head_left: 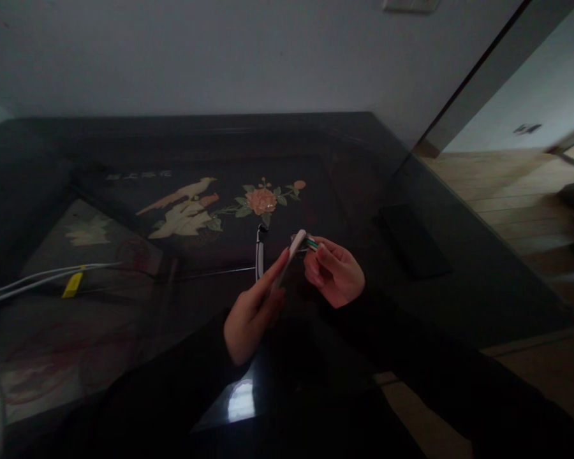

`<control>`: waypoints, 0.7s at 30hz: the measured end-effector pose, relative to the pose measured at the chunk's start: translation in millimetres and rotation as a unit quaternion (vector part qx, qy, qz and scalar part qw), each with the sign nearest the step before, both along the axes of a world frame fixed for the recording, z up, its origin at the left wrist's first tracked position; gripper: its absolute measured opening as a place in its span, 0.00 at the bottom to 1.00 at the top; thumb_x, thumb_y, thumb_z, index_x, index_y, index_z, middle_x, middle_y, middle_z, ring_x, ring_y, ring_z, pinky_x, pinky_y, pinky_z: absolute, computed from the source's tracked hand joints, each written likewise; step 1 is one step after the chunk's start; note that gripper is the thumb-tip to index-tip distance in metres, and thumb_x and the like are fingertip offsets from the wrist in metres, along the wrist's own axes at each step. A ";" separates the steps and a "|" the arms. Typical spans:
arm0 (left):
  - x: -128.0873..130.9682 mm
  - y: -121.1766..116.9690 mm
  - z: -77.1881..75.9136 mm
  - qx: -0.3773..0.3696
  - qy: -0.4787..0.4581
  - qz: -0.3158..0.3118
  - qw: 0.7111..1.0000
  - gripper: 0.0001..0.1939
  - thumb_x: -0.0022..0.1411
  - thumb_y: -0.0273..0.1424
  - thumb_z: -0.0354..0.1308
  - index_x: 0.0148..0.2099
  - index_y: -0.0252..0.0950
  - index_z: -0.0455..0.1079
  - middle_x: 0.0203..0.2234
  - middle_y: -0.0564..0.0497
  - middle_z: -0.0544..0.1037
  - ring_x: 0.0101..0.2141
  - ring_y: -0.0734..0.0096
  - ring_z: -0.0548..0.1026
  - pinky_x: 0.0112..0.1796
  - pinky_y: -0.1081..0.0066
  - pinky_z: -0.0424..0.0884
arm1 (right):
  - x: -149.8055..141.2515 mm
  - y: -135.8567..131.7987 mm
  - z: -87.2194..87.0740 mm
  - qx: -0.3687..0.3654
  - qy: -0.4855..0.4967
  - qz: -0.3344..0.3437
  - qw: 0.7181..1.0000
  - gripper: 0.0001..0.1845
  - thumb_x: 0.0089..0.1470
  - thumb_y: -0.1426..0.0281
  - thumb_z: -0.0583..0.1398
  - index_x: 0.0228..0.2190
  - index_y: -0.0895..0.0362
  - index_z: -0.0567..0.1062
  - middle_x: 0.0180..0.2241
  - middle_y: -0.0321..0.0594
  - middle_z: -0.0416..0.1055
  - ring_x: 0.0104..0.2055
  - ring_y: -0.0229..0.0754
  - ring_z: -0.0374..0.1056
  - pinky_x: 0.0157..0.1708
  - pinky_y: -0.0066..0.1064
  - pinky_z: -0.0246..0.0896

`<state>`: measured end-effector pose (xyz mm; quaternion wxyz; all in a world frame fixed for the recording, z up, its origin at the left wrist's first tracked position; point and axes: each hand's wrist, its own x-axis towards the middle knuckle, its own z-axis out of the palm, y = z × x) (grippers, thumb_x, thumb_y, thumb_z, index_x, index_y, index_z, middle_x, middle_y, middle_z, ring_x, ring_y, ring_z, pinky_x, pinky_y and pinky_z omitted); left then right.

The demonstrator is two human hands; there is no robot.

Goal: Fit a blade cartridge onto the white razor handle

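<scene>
My left hand (pixel 254 312) is closed around a slim white bar with a rounded end (pixel 294 245), held tilted up and to the right. Close to that end, my right hand (pixel 335 271) pinches a small green-and-white piece (pixel 312 243). Whether the piece touches the bar I cannot tell, and the dim light hides its kind. Just beyond my left hand, a narrow white object with a dark curved tip (pixel 260 252) lies on the dark glossy table (pixel 354 185); its near end is hidden behind my hand.
A flat black rectangular object (pixel 414 241) lies on the right of the table. White cables (pixel 43 280) with a yellow tag (pixel 73 284) run in from the left. Bird and flower decoration (pixel 261 201) shows on the tabletop. A wall (pixel 196 57) stands behind; wooden floor (pixel 483 185) is at right.
</scene>
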<state>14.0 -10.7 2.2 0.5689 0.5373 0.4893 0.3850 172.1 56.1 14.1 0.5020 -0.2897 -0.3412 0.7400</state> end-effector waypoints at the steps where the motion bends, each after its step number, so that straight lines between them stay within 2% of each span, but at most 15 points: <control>1: -0.4 0.7 -0.2 -0.001 -0.002 0.003 1.000 0.31 0.66 0.34 0.48 0.69 0.40 0.47 0.19 0.58 0.59 0.18 0.78 0.56 0.19 0.79 0.54 | -0.2 -0.1 0.2 0.002 0.000 -0.002 1.000 0.22 0.36 0.56 0.71 0.29 0.57 0.74 0.13 0.25 0.63 0.12 0.28 0.51 0.13 0.24 0.40; 12: 2.4 -1.0 2.5 0.010 0.005 -0.001 1.000 0.31 0.67 0.34 0.47 0.69 0.39 0.46 0.18 0.58 0.58 0.19 0.77 0.56 0.19 0.78 0.54 | -2.8 -1.0 -3.8 0.016 -0.020 -0.029 0.999 0.22 0.38 0.55 0.70 0.30 0.57 0.74 0.12 0.25 0.61 0.12 0.28 0.49 0.13 0.24 0.38; 18: 8.3 -7.7 9.9 0.008 0.001 0.011 1.000 0.29 0.66 0.33 0.48 0.68 0.40 0.52 0.19 0.57 0.60 0.18 0.78 0.55 0.19 0.77 0.52 | -4.6 -3.9 -5.1 0.013 -0.021 -0.050 0.998 0.22 0.39 0.57 0.69 0.32 0.59 0.75 0.12 0.25 0.60 0.12 0.27 0.48 0.12 0.24 0.37; 21: 11.4 -12.9 11.8 0.009 -0.001 0.002 1.000 0.29 0.66 0.33 0.48 0.68 0.40 0.51 0.19 0.57 0.61 0.18 0.78 0.56 0.19 0.77 0.53 | -4.9 -5.0 -4.3 0.002 -0.019 -0.042 0.999 0.24 0.39 0.56 0.69 0.34 0.59 0.76 0.12 0.25 0.59 0.12 0.26 0.47 0.12 0.24 0.38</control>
